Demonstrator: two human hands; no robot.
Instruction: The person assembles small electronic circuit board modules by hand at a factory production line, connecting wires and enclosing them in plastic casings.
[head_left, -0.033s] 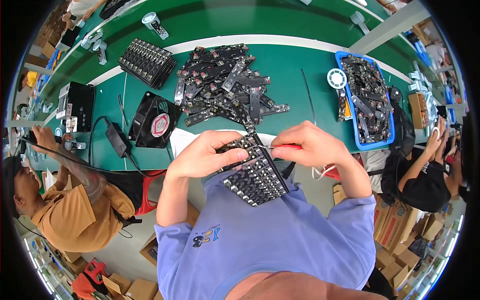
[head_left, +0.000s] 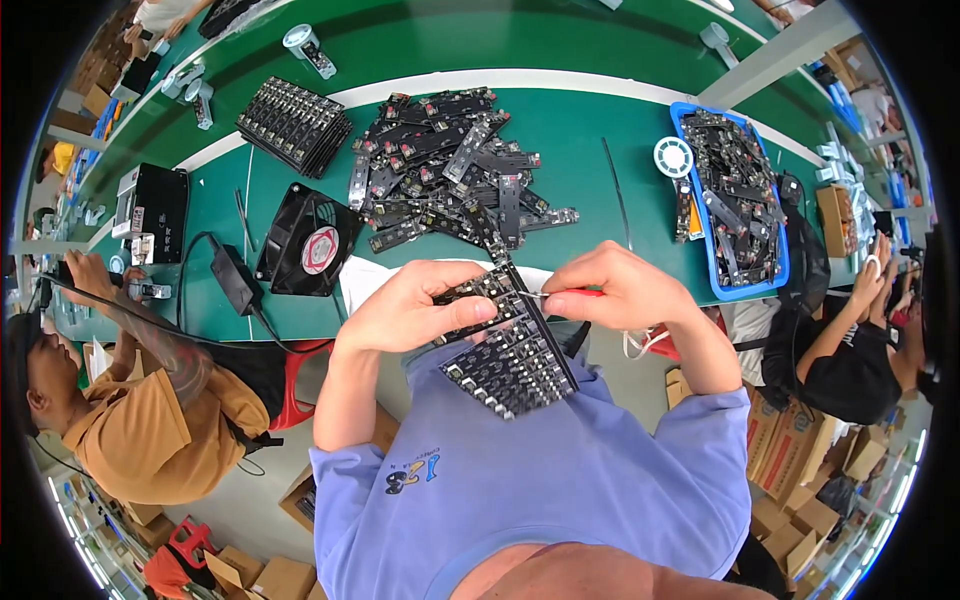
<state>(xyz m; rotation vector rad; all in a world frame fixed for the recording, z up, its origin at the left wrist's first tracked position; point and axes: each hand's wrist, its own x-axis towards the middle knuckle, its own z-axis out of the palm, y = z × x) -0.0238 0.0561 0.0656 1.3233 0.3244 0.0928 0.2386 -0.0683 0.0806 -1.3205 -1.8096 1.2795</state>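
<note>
Green bench (head_left: 580, 150) | board panel (head_left: 525, 365) | gripped in left hand (head_left: 425, 308), extending below-right

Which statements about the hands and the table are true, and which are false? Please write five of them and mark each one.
1. The left hand holds a black circuit-board panel. True.
2. The right hand holds a red-handled tool. True.
3. The blue tray stands to the left of the black fan. False: it stands to the right of it.
4. A loose pile of narrow boards lies on the green table. True.
5. The neat stack of panels lies inside the blue tray. False: it is on the table, left of the loose pile.
</note>
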